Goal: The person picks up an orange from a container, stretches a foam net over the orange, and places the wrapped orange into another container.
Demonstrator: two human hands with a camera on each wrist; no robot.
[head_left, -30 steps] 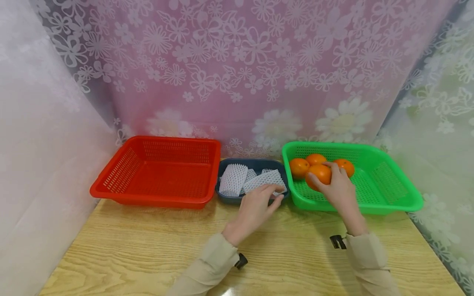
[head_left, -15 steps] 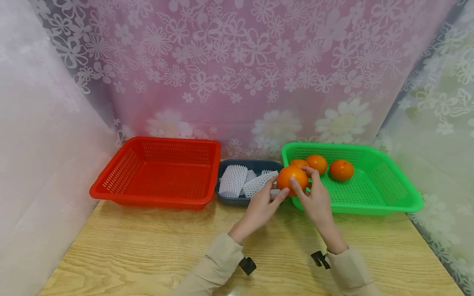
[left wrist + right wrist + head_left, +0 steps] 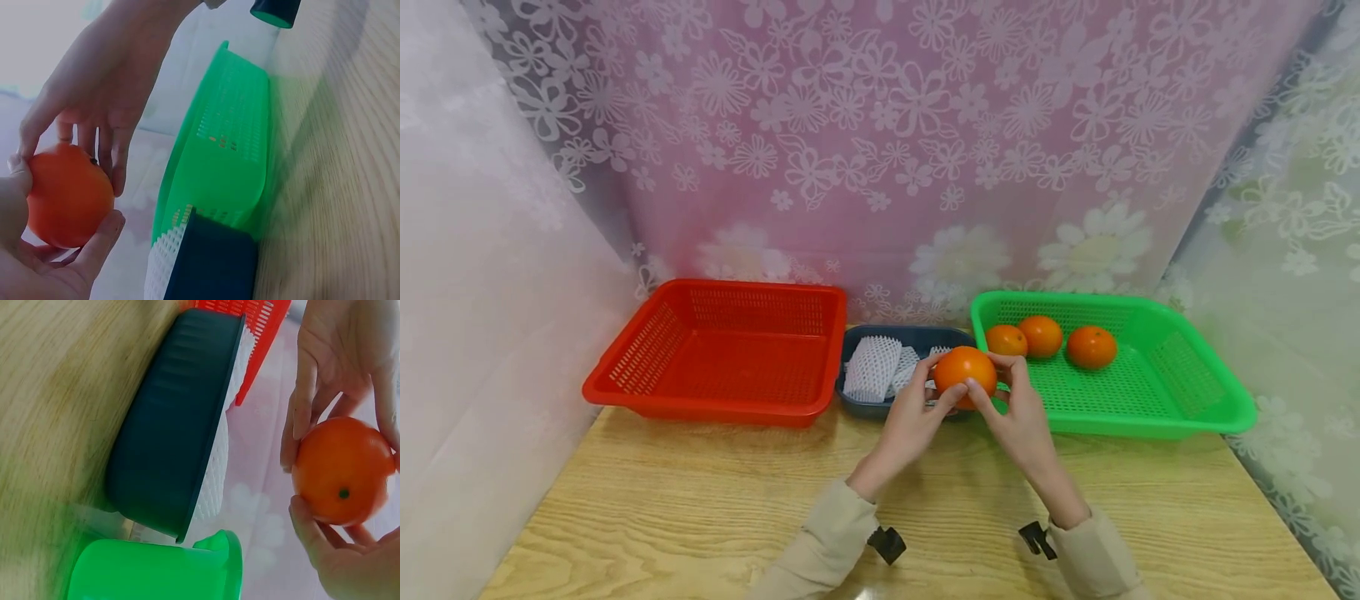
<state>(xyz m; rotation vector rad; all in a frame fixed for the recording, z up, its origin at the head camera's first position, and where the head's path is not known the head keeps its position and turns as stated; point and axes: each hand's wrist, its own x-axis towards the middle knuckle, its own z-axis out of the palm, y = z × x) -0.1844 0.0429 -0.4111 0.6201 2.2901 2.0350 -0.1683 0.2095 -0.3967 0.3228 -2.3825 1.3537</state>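
An orange (image 3: 966, 372) is held up between both hands, over the front of a dark blue tray (image 3: 867, 410). My left hand (image 3: 914, 419) grips it from the left and my right hand (image 3: 1021, 417) from the right, thumbs on the near side. In the left wrist view, fingers curve about the orange (image 3: 70, 196) from both sides. The right wrist view shows a small dark stem spot on the orange (image 3: 342, 472). White foam net sleeves (image 3: 872, 369) lie in the tray, partly hidden by the hands and fruit.
To the right stands a green basket (image 3: 1150, 423) with three more oranges, one of them an orange (image 3: 1092, 347) lying apart. A red basket (image 3: 715, 408) stands on the left. All rest on a wooden table (image 3: 700, 500) before a floral curtain (image 3: 880, 167).
My right hand has lifted the orange out of the green basket and brought it left over the tray. My left hand has risen to meet it and now holds it too.
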